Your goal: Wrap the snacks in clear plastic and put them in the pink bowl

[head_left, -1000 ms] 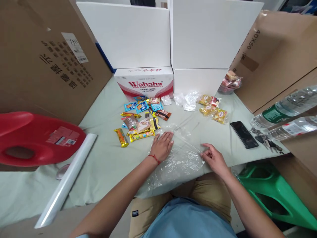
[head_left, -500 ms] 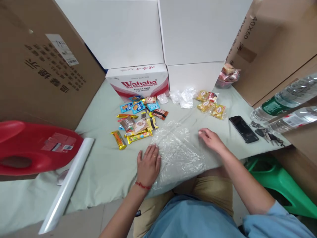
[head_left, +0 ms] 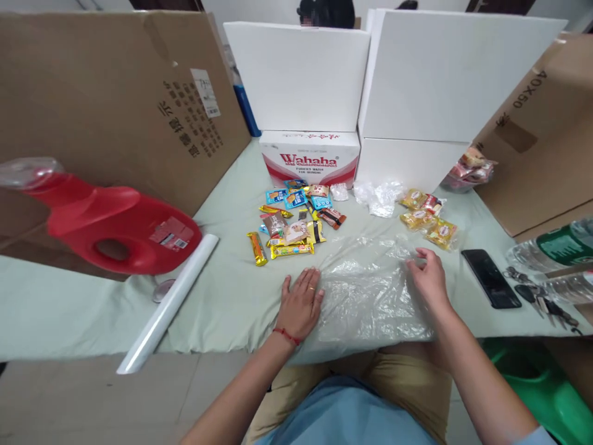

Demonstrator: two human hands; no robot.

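Note:
A crumpled sheet of clear plastic film lies on the pale green cloth in front of me. My left hand rests flat on its left edge, fingers stretched out. My right hand is at the sheet's far right corner, fingers pinched on the film. Just beyond the sheet lies a heap of several small snack packets, and a second group of yellow packets sits to the right.
A roll of film and a red jug lie at left. A Wahaha box and white boxes stand behind. A phone, keys and water bottles are at right, cardboard on both sides.
My right hand moved from the sheet's near right edge to its far right corner. My left hand slid along the left edge. The view swung leftward.

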